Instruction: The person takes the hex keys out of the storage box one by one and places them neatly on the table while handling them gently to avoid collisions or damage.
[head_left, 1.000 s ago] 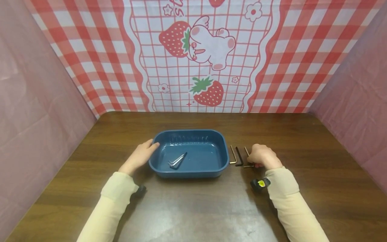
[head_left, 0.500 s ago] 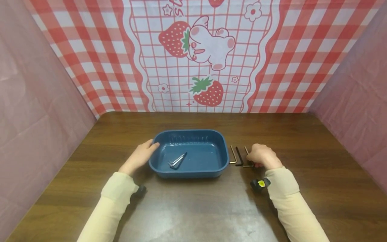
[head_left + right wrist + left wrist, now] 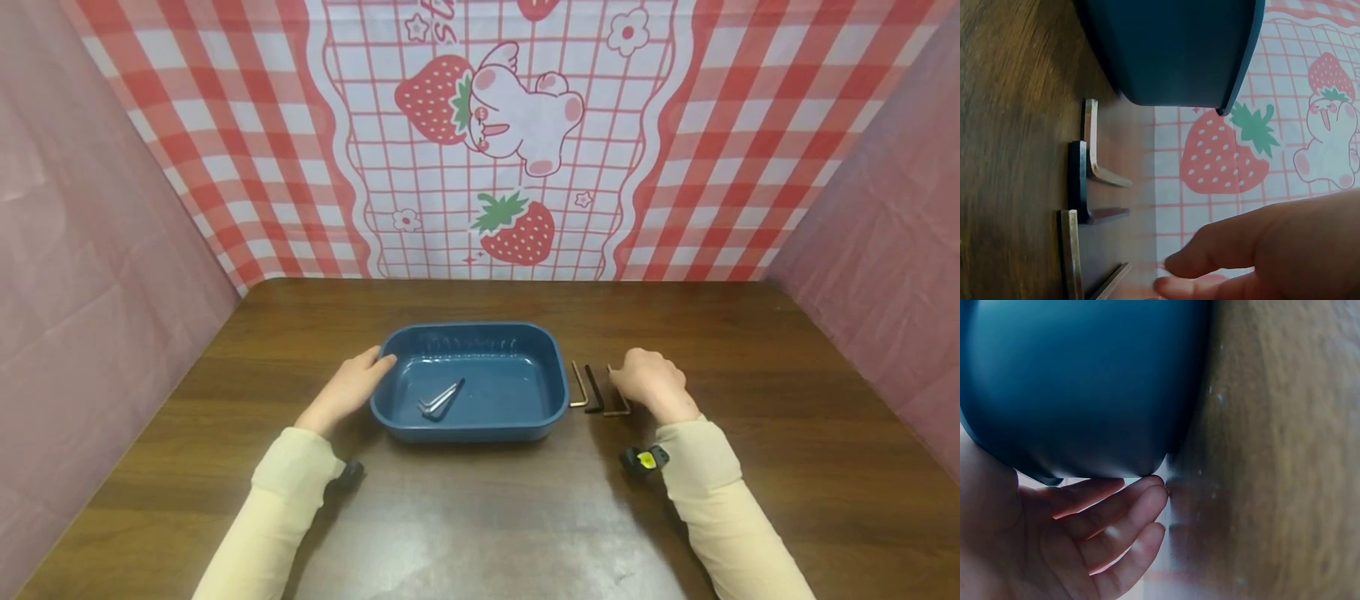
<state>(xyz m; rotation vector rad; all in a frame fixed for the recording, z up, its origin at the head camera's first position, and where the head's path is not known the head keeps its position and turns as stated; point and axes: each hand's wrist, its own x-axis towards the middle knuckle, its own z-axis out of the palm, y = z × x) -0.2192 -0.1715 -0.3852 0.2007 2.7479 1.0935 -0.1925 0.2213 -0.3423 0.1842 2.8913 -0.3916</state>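
A deep blue rectangular dish (image 3: pixel 468 432) stands mid-table. At its left end my left hand (image 3: pixel 343 388) grips the wall, thumb over the rim; in the left wrist view the fingers (image 3: pixel 1138 509) lie along the outside. A few hex keys (image 3: pixel 440 400), silver and dark, lie bunched inside the dish. Right of it are a brass-coloured hex key (image 3: pixel 582 393), a black hex key (image 3: pixel 595 393) and another brass-coloured one (image 3: pixel 617 413). Over that last key hovers my right hand (image 3: pixel 651 385), partly covering it. The right wrist view shows thumb and finger above the keys, holding nothing.
The wooden table (image 3: pixel 480 517) ends at a red-and-white strawberry cloth (image 3: pixel 487 167) hung behind it. Pink fabric (image 3: pixel 112 167) walls both sides. A dark wrist camera (image 3: pixel 643 459) sits under each sleeve cuff.
My right hand has lifted slightly and drawn off the rightmost hex key, baring more of its short arm. The left hand and dish have not moved.
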